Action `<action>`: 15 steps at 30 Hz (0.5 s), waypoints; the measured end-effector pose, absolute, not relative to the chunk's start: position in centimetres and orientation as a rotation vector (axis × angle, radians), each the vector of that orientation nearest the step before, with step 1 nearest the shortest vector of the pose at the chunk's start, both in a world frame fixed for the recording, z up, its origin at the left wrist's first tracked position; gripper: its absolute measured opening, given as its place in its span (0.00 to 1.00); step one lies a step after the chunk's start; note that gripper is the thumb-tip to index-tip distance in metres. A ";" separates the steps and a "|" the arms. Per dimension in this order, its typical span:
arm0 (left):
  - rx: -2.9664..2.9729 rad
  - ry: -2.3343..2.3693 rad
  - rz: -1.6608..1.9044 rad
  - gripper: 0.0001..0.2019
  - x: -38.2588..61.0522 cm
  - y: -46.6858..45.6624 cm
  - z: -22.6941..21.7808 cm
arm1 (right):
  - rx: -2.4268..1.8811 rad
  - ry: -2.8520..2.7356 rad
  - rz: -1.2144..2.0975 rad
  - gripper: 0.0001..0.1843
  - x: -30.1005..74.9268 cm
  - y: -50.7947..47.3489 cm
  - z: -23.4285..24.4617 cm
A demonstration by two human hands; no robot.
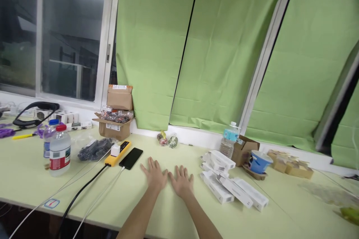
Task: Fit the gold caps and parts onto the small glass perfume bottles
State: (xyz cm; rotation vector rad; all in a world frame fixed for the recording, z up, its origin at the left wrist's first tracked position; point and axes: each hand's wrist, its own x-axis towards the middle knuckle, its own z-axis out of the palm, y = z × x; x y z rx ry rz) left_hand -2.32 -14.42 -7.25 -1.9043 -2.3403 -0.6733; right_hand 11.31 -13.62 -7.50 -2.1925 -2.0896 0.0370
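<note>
My left hand [155,174] lies palm down on the pale yellow-green table [171,220], fingers spread. Beside it my right hand [181,181] rests flat in the same way, and the thumbs nearly meet. Neither hand holds anything. A black smartphone [131,158] with a white cable plugged in lies just left of my left hand. Further left is a yellow power strip [119,154] with a white charger [115,151] on it. To the right of my right hand, several white slim boxes [217,186] are heaped loosely.
Left stand a red-capped bottle [60,153] and a blue-capped bottle [48,138]. An open cardboard box [114,130] sits by the window. A clear water bottle [227,142] and a blue tub [258,162] stand behind the white boxes. Cables [81,194] hang over the front edge.
</note>
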 end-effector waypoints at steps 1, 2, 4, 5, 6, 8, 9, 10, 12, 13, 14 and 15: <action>-1.864 -2.311 -0.699 0.36 -2.2 -14.1 -7.2 | -2.184 -2.092 0.033 0.41 11.3 -13.2 -7.6; -1.841 -2.256 -0.724 0.36 -2.2 -13.8 -7.0 | -2.176 -2.086 0.027 0.41 11.3 -12.9 -7.7; -1.836 -2.115 -0.759 0.36 -2.4 -13.3 -6.5 | -2.159 -2.081 0.031 0.42 11.3 -12.4 -7.9; -1.847 -2.044 -0.770 0.36 -2.6 -13.1 -6.2 | -2.154 -2.073 0.036 0.42 11.4 -12.3 -7.9; -1.856 -1.989 -0.776 0.35 -2.9 -12.9 -5.9 | -2.144 -2.071 0.042 0.42 11.4 -12.3 -7.9; -1.868 -1.930 -0.781 0.34 -3.8 -12.4 -5.5 | -2.119 -2.069 0.050 0.42 11.6 -12.4 -7.8; -1.858 -1.948 -0.776 0.33 -4.3 -12.0 -5.3 | -2.115 -2.064 0.052 0.41 11.6 -12.4 -7.8; -1.830 -1.999 -0.770 0.33 -4.9 -11.7 -5.3 | -2.109 -2.057 0.053 0.41 11.7 -12.5 -7.7; -1.696 -2.185 -0.767 0.32 -5.8 -10.9 -5.6 | -2.082 -2.057 0.056 0.39 11.9 -12.5 -7.7; -1.617 -2.275 -0.771 0.31 -6.1 -10.5 -5.9 | -2.070 -2.058 0.058 0.39 12.0 -12.5 -7.8; -1.593 -2.311 -0.768 0.31 -6.3 -10.3 -6.1 | -2.060 -2.059 0.058 0.38 12.1 -12.5 -7.8; -1.605 -2.318 -0.760 0.31 -6.4 -10.1 -6.2 | -2.055 -2.057 0.056 0.38 12.2 -12.4 -7.8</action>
